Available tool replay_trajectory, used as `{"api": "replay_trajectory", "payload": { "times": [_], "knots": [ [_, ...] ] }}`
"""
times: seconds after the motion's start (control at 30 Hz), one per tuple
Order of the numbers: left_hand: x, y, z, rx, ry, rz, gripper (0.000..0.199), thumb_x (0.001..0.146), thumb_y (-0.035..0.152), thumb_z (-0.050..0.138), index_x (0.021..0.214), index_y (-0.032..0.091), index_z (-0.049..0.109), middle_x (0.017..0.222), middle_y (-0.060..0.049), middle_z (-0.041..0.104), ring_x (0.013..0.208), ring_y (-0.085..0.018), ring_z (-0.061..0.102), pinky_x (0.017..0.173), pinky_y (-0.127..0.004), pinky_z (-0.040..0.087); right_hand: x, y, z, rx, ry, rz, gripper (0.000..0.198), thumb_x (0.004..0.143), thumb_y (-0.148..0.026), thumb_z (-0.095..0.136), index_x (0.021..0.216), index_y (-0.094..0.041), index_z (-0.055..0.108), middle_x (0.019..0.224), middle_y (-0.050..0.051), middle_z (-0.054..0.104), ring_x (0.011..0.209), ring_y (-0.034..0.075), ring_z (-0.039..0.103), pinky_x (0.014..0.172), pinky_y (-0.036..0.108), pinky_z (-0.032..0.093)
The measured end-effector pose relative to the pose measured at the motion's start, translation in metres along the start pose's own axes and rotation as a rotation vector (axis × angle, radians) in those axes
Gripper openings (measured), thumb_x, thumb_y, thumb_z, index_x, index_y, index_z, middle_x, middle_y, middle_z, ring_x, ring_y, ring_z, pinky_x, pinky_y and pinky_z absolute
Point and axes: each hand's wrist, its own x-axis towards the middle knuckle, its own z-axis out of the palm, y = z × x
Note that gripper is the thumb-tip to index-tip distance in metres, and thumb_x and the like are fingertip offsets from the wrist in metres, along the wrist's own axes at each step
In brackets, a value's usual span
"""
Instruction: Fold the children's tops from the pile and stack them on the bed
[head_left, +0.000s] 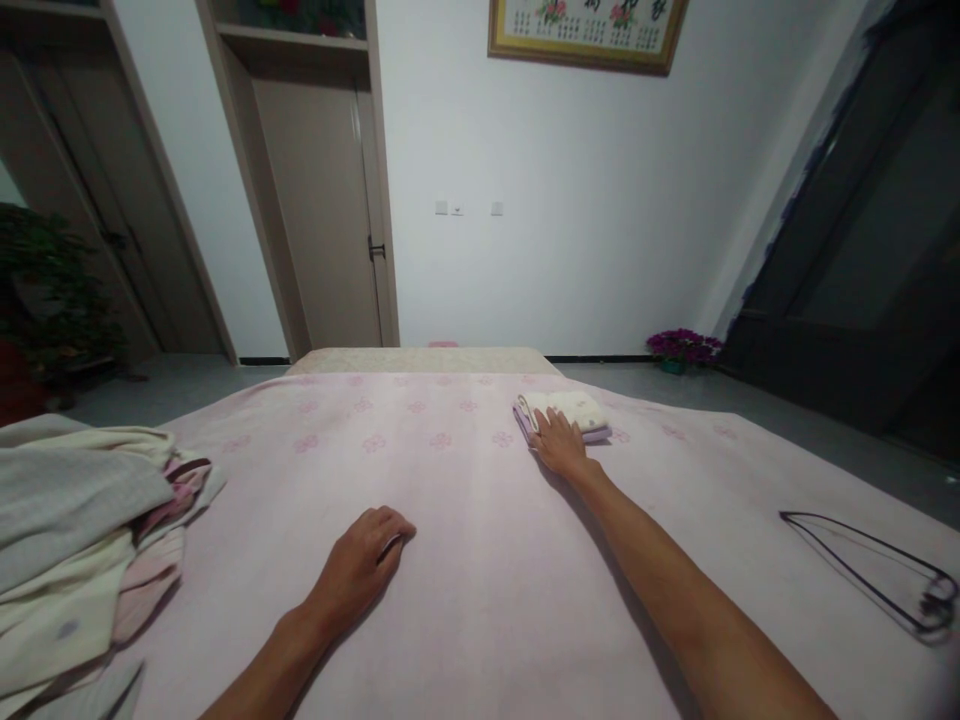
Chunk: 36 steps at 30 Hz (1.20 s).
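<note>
My right hand (559, 442) reaches far out with its fingers spread, flat on a small folded stack. On top of that stack is a cream cloth (581, 408) with faint spots, and a folded lilac cloth (598, 436) shows beneath it. Nearer to me, my left hand (369, 550) rests on the pink sheet (465, 620) that covers the table. Its fingers are curled in, with a small gap by the thumb and nothing visible in it.
A loose heap of clothes (75, 520) in grey, cream and pink lies at the left edge. Toward the right edge is a dark wire hanger (862, 570). Past the table's far end stand a white wall (525, 280), a door (315, 210) and purple flowers (682, 345) in a pot.
</note>
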Motion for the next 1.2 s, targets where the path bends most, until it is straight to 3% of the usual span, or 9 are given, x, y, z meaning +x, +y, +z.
{"api": "replay_trajectory", "payload": {
  "times": [0.17,0.37,0.57,0.8,1.2],
  "knots": [
    [-0.001,-0.003,0.002,0.006,0.010,0.016,0.028,0.090,0.014,0.045,0.102,0.024,0.068,0.105,-0.005,0.067,0.098,-0.020,0.060,0.089,-0.034,0.047,-0.052,-0.041,-0.005,0.014,0.087,-0.121,0.066,0.097,-0.033,0.045,0.158,-0.020,0.023,0.167,0.012,0.008,0.152,0.030,0.007,0.120,0.049,0.009],
    [-0.002,-0.006,0.004,0.016,0.016,0.034,0.027,0.090,0.014,0.045,0.101,0.023,0.068,0.105,-0.005,0.066,0.099,-0.020,0.059,0.090,-0.034,0.047,-0.120,-0.088,-0.009,0.175,-0.265,-0.294,0.064,0.102,-0.049,0.027,0.157,-0.017,0.026,0.165,0.016,0.013,0.152,0.034,0.009,0.120,0.052,0.009],
    [-0.006,-0.008,0.007,0.041,0.041,0.047,0.025,0.090,0.015,0.047,0.100,0.024,0.068,0.104,-0.006,0.066,0.098,-0.021,0.059,0.089,-0.033,0.047,-0.160,-0.108,-0.016,0.202,-0.268,-0.354,0.063,0.102,-0.049,0.026,0.157,-0.018,0.027,0.165,0.014,0.014,0.152,0.033,0.005,0.120,0.054,0.003],
    [-0.009,-0.007,0.008,0.089,0.075,0.042,0.023,0.092,0.014,0.047,0.099,0.023,0.068,0.100,-0.005,0.065,0.096,-0.019,0.058,0.086,-0.031,0.045,-0.177,-0.116,-0.016,0.179,-0.163,-0.311,0.060,0.103,-0.049,0.024,0.155,-0.020,0.032,0.164,0.011,0.021,0.152,0.030,0.011,0.121,0.051,0.004],
    [-0.009,0.000,0.006,0.145,0.110,-0.074,0.021,0.090,0.011,0.049,0.092,0.021,0.068,0.098,-0.005,0.065,0.095,-0.018,0.056,0.086,-0.029,0.044,-0.176,-0.117,-0.017,0.165,-0.119,-0.278,0.057,0.102,-0.045,0.028,0.152,-0.020,0.041,0.162,0.009,0.030,0.150,0.025,0.020,0.121,0.044,0.009]
  ]
}}
